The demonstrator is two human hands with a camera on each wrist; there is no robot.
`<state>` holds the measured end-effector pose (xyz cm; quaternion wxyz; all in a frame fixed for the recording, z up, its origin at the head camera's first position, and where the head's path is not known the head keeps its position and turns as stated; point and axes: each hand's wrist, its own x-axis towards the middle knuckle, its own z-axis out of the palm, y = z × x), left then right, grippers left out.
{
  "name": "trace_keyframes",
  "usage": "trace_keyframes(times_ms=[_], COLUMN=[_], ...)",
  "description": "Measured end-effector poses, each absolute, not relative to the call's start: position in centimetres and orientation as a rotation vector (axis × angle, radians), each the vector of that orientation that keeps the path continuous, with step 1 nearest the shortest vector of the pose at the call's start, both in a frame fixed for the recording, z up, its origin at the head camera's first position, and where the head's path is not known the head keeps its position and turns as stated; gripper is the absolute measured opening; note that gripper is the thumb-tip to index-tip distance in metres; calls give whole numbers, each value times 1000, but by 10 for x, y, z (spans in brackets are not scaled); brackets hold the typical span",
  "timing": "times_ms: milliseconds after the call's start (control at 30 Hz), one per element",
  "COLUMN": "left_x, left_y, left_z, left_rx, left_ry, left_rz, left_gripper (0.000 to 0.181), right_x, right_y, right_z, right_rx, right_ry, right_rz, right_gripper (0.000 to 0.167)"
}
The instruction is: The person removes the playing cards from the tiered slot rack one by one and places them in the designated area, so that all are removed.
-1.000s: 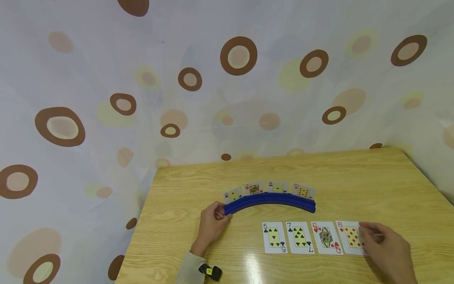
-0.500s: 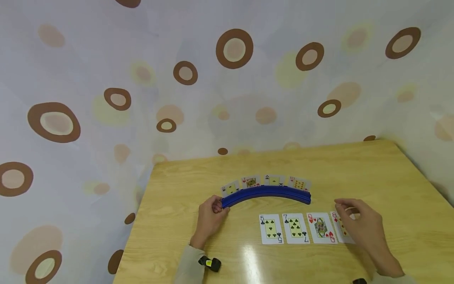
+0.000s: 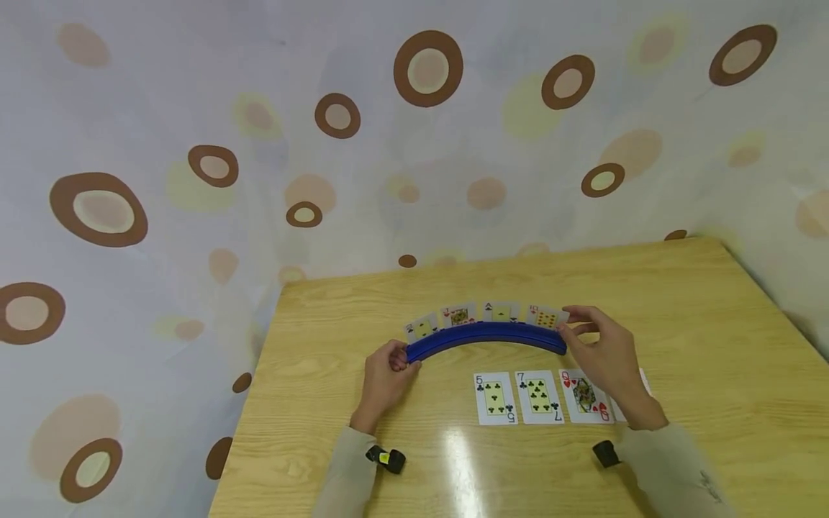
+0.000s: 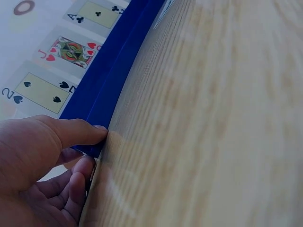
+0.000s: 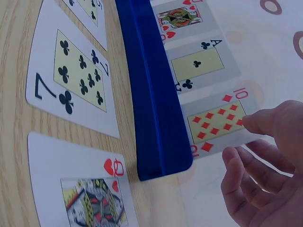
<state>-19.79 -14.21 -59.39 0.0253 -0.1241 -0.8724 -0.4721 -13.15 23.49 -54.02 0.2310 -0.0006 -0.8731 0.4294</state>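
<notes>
A curved blue playing card holder point(image 3: 486, 333) stands on the table with the two of spades point(image 4: 44, 93), jack of hearts point(image 4: 71, 51), ace of clubs point(image 5: 197, 64) and ten of diamonds point(image 5: 215, 122) upright in it. My left hand point(image 3: 385, 378) grips the holder's left end, thumb on the front. At the other end my right hand point(image 3: 605, 352) pinches the ten of diamonds by its outer edge, thumb on its face. In front lie the five of clubs point(image 3: 495, 398), seven of clubs point(image 3: 540, 396) and queen of hearts point(image 3: 585, 396). The right hand mostly hides the eight of diamonds.
The wooden table point(image 3: 337, 309) extends behind the holder and to both sides. A patterned white sheet point(image 3: 363, 237) hangs behind it. Black straps point(image 3: 386, 459) are on both wrists.
My right hand has left the eight of diamonds, moved up and left, and taken hold of the ten's edge. The left hand stays on the holder. The head view has shifted slightly.
</notes>
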Motion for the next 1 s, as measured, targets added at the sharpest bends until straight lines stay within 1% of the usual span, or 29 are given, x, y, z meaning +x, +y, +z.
trace_keyframes(times_ms=[333, 767, 1000], left_x=[-203, -198, -202], left_y=[-141, -143, -142], left_z=[-593, -594, -592], left_rx=[-384, -374, -351], left_ry=[-2682, -2699, -2704], left_rz=[-1505, -1504, -1524], left_gripper=[26, 26, 25], right_x=[-144, -133, -129], right_y=[234, 231, 230], right_z=[-535, -527, -520], right_rx=[-41, -43, 56], right_ry=[-2351, -2251, -2162], right_rz=[1170, 1184, 1199], right_gripper=[19, 16, 19])
